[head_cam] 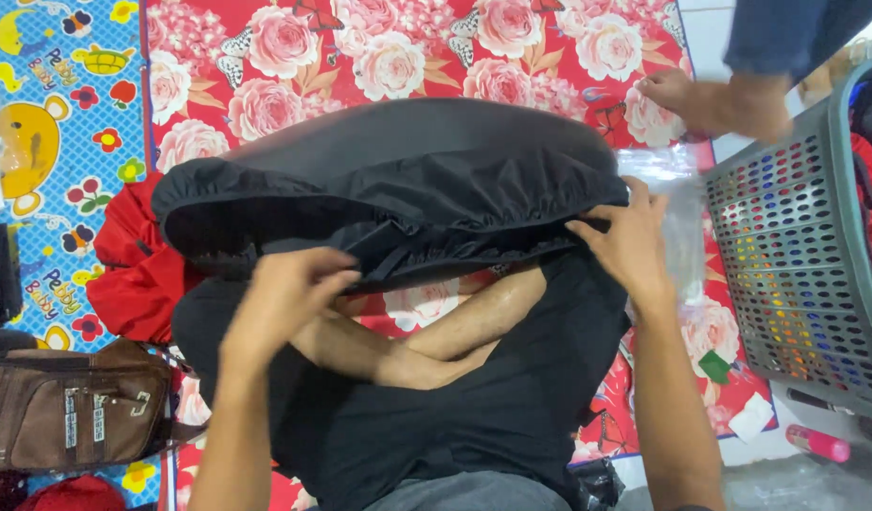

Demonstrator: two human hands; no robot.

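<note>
A black garment with a gathered elastic waistband (398, 180) lies spread across my crossed legs and the red rose-patterned mat (294, 57). My left hand (289, 289) pinches the near edge of the waistband at its middle-left. My right hand (625, 241) grips the waistband's right end. A red cloth (133, 265) lies bunched just left of the black garment. A clear plastic bag (677, 203) lies under and beside my right hand.
A grey perforated laundry basket (791, 265) with clothes stands at the right. Another person's bare foot (711, 99) rests on the mat at the upper right. A brown zipped bag (71, 407) sits at the lower left beside a blue cartoon mat (57, 104). A pink tube (819, 443) lies on the floor.
</note>
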